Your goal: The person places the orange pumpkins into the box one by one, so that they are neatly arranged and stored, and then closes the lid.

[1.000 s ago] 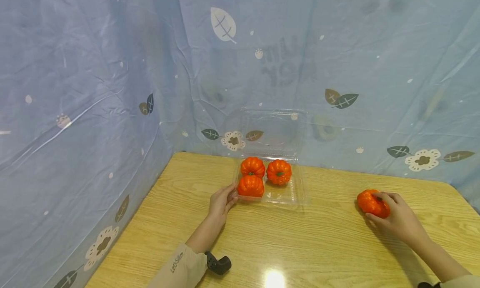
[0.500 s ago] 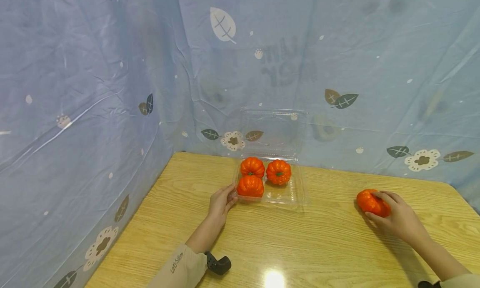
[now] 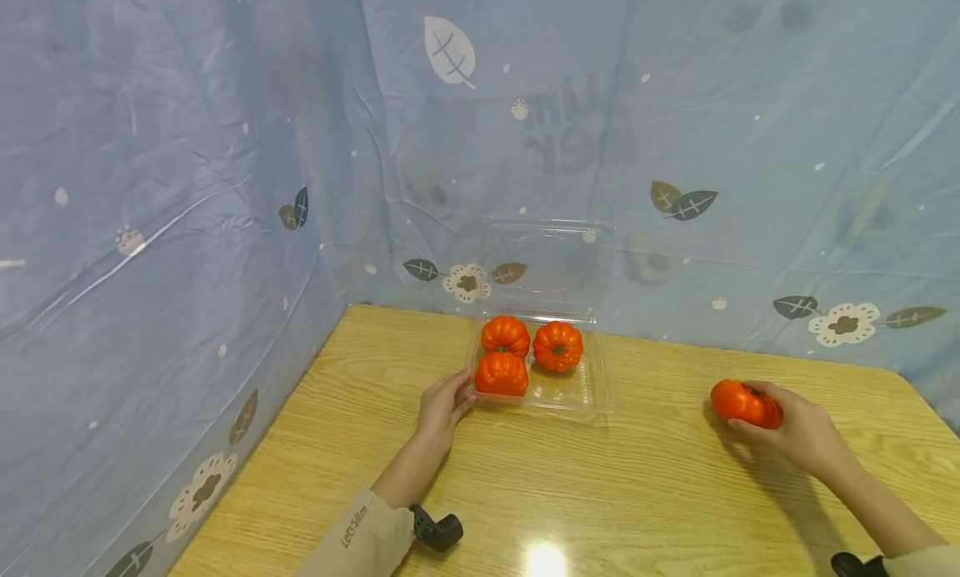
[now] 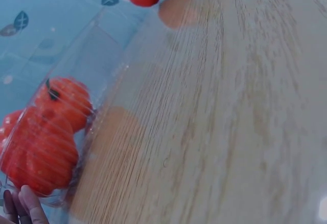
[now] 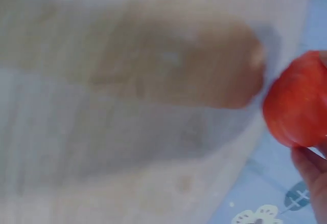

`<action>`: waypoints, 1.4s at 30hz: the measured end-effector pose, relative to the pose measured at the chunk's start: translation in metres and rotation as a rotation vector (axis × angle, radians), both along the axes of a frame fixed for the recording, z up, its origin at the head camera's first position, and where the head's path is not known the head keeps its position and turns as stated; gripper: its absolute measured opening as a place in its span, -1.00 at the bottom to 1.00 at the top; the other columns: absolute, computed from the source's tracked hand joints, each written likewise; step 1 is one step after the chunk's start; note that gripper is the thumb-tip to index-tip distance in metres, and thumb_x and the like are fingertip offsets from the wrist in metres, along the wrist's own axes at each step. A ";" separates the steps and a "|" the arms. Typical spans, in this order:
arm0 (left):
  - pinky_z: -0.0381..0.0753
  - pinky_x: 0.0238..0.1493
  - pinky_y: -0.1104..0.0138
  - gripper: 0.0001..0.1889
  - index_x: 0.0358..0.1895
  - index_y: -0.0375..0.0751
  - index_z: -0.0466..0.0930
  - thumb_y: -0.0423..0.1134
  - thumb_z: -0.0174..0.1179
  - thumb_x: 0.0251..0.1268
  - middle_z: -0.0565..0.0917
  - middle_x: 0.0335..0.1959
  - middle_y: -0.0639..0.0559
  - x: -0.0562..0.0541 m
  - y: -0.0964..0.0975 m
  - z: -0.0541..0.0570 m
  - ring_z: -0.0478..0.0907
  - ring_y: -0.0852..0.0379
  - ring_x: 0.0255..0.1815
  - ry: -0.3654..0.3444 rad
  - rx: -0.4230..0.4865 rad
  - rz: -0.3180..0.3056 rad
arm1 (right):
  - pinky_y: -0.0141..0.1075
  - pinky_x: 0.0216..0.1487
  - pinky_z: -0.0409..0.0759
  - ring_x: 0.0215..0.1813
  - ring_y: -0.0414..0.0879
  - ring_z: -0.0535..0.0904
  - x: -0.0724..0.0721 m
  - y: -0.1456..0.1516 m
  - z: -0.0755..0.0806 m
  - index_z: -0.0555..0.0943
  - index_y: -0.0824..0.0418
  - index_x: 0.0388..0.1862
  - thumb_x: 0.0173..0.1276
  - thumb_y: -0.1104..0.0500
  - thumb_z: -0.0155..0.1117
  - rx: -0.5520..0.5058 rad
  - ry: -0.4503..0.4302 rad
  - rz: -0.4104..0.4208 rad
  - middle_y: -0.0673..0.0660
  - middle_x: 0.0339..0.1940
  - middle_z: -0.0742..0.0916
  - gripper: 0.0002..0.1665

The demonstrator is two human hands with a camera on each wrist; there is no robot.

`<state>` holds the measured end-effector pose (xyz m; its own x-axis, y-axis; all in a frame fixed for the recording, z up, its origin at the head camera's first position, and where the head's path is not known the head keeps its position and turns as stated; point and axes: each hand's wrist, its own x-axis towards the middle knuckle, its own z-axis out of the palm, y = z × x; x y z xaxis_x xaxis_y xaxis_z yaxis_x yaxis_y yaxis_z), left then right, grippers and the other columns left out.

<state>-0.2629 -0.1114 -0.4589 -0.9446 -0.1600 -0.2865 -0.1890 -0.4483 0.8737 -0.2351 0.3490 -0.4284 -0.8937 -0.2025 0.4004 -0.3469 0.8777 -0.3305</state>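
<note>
In the head view, a clear plastic clamshell container [image 3: 600, 377] stands with its lid raised against the cloth, three small orange pumpkins [image 3: 558, 346] in its base. Two pumpkins fill the left side, front and back; the third is at the back right. My left hand [image 3: 442, 406] grips the container's front left corner, its fingertips [image 4: 30, 203] against the clear wall in the left wrist view. Off to the right, my right hand [image 3: 802, 431] holds another orange pumpkin [image 3: 738, 402] between thumb and fingers, low over the table. Its smooth red-orange side [image 5: 296, 101] shows in the right wrist view.
The wooden table [image 3: 637, 494] reflects a bright light near its front edge. Blue patterned cloth [image 3: 750, 143] hangs behind it and along the left side. A black wrist device [image 3: 437, 529] sits at the left sleeve.
The pumpkin in my right hand has tilted and come up slightly, shifting a little left, and the right wrist has turned with it. My left hand and the container have stayed put.
</note>
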 end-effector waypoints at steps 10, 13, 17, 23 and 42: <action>0.60 -0.28 0.50 -0.67 -0.10 -0.41 0.53 -0.20 0.24 0.19 0.58 -0.37 0.06 0.002 -0.001 0.000 0.53 0.26 -0.42 0.006 -0.001 -0.001 | -0.26 -0.50 0.42 -0.39 0.07 0.56 -0.001 -0.002 0.023 0.53 0.32 -0.04 -0.06 0.02 0.51 0.078 -0.137 0.058 0.38 -0.27 0.67 -0.36; 0.60 -0.29 0.51 -0.67 -0.10 -0.41 0.53 -0.20 0.24 0.19 0.58 -0.37 0.06 0.001 0.000 0.000 0.53 0.26 -0.42 0.004 -0.005 0.000 | -0.24 -0.48 0.47 -0.36 0.09 0.58 0.000 -0.002 0.027 0.54 0.33 -0.04 -0.05 0.02 0.50 0.091 -0.195 0.081 0.36 -0.25 0.67 -0.36; 0.60 -0.30 0.51 -0.68 -0.10 -0.39 0.53 -0.21 0.24 0.19 0.59 -0.38 0.06 0.001 0.000 0.000 0.53 0.27 -0.43 -0.001 -0.005 0.003 | -0.23 -0.43 0.59 -0.29 0.16 0.62 0.001 0.001 0.034 0.52 0.34 -0.04 0.04 0.03 0.44 0.099 -0.342 0.158 0.36 -0.20 0.66 -0.41; 0.61 -0.29 0.49 -0.68 -0.09 -0.39 0.54 -0.22 0.23 0.20 0.60 -0.39 0.08 0.001 0.000 0.000 0.54 0.28 -0.44 0.005 -0.002 0.006 | -0.39 -0.39 0.54 -0.22 -0.13 0.58 -0.001 0.009 0.046 0.48 0.38 -0.02 0.21 0.11 0.29 0.114 -0.558 0.322 0.26 -0.14 0.64 -0.54; 0.60 -0.30 0.51 -0.64 -0.05 -0.42 0.51 -0.21 0.24 0.19 0.59 -0.38 0.06 0.000 0.000 0.001 0.54 0.26 -0.43 -0.006 -0.004 -0.002 | -0.29 -0.34 0.59 -0.13 -0.07 0.49 -0.006 0.016 0.059 0.33 0.51 0.10 0.35 0.21 0.09 -0.058 -0.899 0.401 0.38 -0.04 0.54 -0.53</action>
